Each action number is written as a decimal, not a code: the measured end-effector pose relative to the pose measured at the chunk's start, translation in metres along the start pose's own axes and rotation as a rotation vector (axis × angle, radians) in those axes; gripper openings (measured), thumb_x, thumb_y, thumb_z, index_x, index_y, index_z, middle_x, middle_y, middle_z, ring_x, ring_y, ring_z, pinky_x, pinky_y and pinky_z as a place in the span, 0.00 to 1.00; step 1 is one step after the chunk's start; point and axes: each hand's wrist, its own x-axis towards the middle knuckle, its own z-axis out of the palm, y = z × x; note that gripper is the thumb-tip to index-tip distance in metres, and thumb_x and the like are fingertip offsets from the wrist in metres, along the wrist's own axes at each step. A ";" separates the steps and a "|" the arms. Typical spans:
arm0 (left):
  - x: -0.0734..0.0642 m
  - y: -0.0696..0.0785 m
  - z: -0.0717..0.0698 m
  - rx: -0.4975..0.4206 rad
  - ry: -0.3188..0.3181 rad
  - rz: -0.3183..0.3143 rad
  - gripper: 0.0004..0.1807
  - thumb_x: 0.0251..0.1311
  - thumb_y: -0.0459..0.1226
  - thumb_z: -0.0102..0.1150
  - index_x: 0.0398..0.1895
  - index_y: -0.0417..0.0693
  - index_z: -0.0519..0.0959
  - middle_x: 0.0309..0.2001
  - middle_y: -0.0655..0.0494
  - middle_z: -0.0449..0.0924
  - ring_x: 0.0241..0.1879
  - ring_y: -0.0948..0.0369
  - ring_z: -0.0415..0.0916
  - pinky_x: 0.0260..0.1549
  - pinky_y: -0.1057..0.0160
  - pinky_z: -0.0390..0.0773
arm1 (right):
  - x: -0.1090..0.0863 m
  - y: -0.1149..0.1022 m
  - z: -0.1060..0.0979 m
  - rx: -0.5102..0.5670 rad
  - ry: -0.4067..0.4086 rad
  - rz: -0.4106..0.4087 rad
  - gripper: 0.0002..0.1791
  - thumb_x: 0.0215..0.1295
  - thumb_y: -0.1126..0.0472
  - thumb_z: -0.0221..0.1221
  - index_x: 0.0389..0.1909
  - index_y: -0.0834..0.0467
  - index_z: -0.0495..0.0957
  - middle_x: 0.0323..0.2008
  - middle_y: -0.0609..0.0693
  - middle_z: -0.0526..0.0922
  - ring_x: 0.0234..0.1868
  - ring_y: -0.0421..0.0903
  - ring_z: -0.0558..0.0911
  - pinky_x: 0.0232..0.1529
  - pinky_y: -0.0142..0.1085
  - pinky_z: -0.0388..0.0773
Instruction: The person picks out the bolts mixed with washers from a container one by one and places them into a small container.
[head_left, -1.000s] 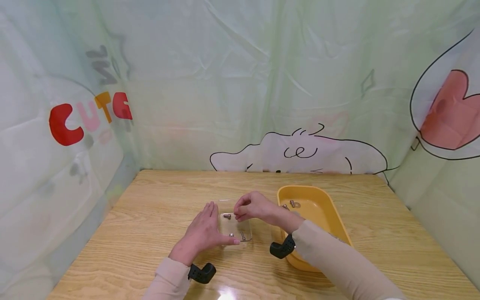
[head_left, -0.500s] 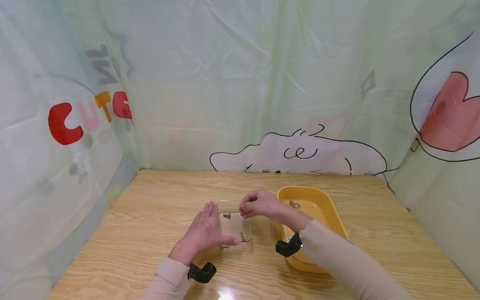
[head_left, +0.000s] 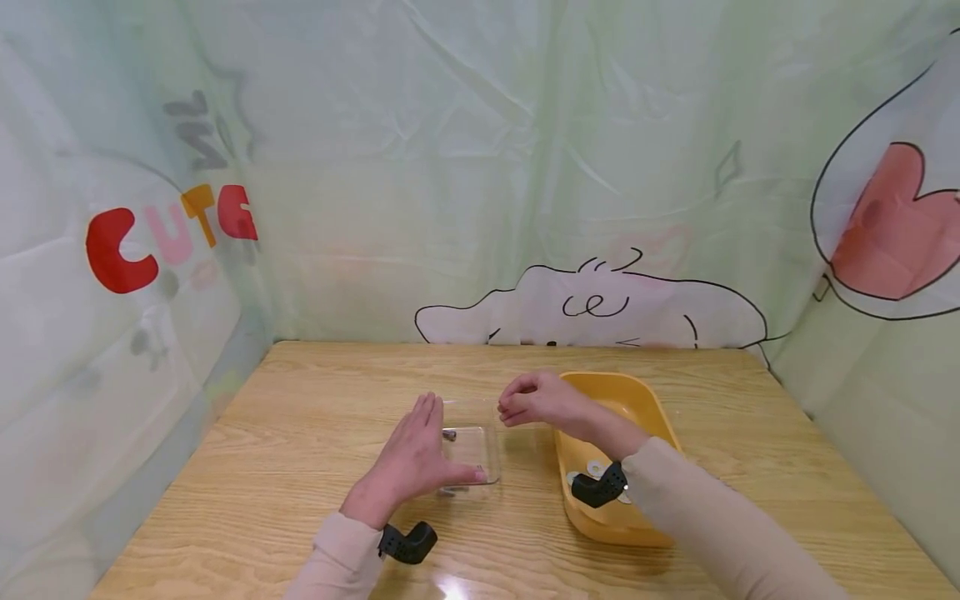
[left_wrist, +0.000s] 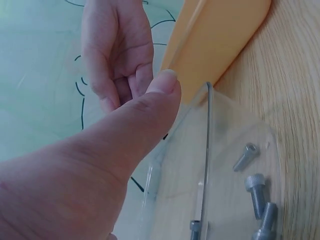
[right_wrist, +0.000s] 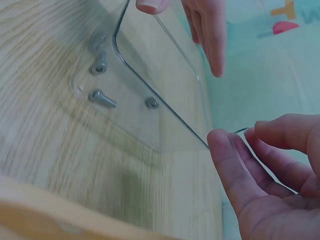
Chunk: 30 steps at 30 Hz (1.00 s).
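Note:
A clear plastic box (head_left: 472, 433) stands on the table with several socket-head bolts (left_wrist: 256, 192) lying on its bottom. My left hand (head_left: 411, 457) is at the box's left side, fingers straight and together, thumb stretched across the near side. In the left wrist view the thumb (left_wrist: 135, 125) passes over the box's rim. My right hand (head_left: 546, 405) hovers between the box and the orange tray (head_left: 611, 529), wrist over the tray's edge. Its fingers are loosely bent, and the right wrist view shows nothing between thumb and fingertips (right_wrist: 220, 142).
White washers (head_left: 595, 468) lie in the tray, partly hidden by the right forearm and its black wrist camera (head_left: 600, 487). Bare wooden table (head_left: 247, 483) lies left of the box. A printed curtain (head_left: 405, 208) hangs behind and at both sides.
My right hand has moved right, from over the box's far right corner towards the tray. The left hand stays beside the box. The head view has shifted slightly.

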 end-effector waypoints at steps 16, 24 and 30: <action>0.008 0.020 0.002 -0.004 -0.025 0.038 0.69 0.44 0.67 0.70 0.78 0.34 0.47 0.79 0.40 0.41 0.80 0.47 0.40 0.77 0.49 0.48 | -0.012 0.004 -0.032 0.021 0.049 -0.010 0.14 0.72 0.67 0.53 0.50 0.76 0.74 0.43 0.61 0.85 0.45 0.48 0.86 0.52 0.42 0.84; 0.013 0.034 0.008 0.019 -0.031 0.080 0.70 0.42 0.68 0.70 0.77 0.33 0.49 0.79 0.39 0.44 0.79 0.47 0.42 0.77 0.49 0.50 | -0.021 0.008 -0.052 0.015 0.061 -0.004 0.17 0.74 0.65 0.52 0.53 0.76 0.72 0.44 0.58 0.85 0.44 0.44 0.86 0.57 0.46 0.81; 0.015 0.045 0.014 0.049 -0.048 0.112 0.69 0.42 0.68 0.70 0.77 0.34 0.49 0.79 0.39 0.45 0.79 0.47 0.43 0.77 0.50 0.51 | -0.024 0.018 -0.062 0.062 0.115 -0.007 0.17 0.74 0.67 0.52 0.53 0.78 0.70 0.44 0.60 0.83 0.43 0.46 0.86 0.52 0.41 0.84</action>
